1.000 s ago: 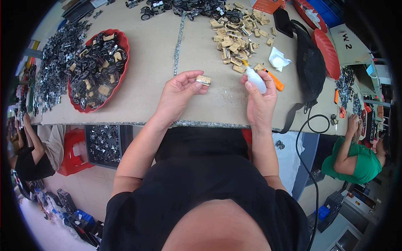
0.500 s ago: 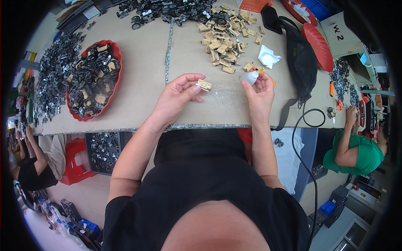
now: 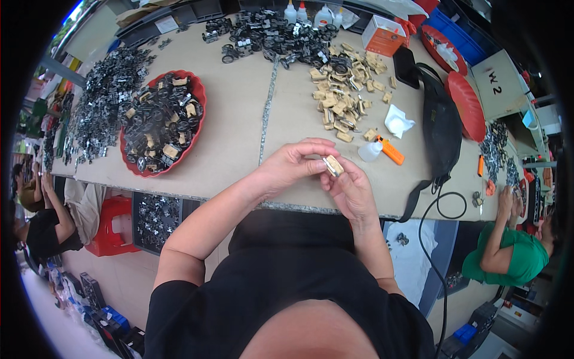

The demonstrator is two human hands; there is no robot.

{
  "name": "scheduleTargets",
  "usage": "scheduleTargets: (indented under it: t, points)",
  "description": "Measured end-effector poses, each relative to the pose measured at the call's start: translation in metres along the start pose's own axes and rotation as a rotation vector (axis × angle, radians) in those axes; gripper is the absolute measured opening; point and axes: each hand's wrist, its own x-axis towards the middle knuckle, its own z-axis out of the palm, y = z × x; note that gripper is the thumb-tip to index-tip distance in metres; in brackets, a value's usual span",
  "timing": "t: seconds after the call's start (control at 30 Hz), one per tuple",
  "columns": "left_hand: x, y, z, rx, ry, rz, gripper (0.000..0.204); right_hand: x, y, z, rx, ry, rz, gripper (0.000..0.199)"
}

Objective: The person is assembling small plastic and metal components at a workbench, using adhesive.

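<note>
Between my two hands, above the table's front edge, is a small tan block with a silvery metal edge. Thumb and fingers of my left hand pinch it from the left. My right hand grips it from the right, its fingers partly hidden behind the block. Just beyond my right hand stands a small white squeeze bottle on the tabletop. An orange tool, perhaps a cutter, lies beside the bottle. Farther off is a loose pile of similar tan blocks.
A red scalloped tray of black wheeled parts and tan blocks sits at left, near heaped dark metal parts. At right lie a crumpled white tissue, a black bag and a phone. A person in green works at far right.
The white bottle has left my right hand and now stands on the table. My hands have come together, and my right hand now grips the tan block too. The view has shifted.
</note>
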Motion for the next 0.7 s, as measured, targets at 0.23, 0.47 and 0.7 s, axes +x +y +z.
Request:
scheduleTargets:
  t: [0.23, 0.47, 0.7]
  points:
    - [0.035, 0.029, -0.05, 0.6, 0.284, 0.105, 0.03, 0.003, 0.001, -0.007, 0.044, 0.073, 0.028, 0.058]
    - [0.124, 0.043, -0.155, 1.049, 1.132, 0.438, 0.041, 0.009, 0.0, -0.003, 0.045, 0.092, 0.067, 0.063]
    - [0.131, 0.056, -0.161, 1.171, 0.95, 0.298, 0.04, 0.008, -0.002, 0.0, 0.073, 0.076, 0.074, 0.052]
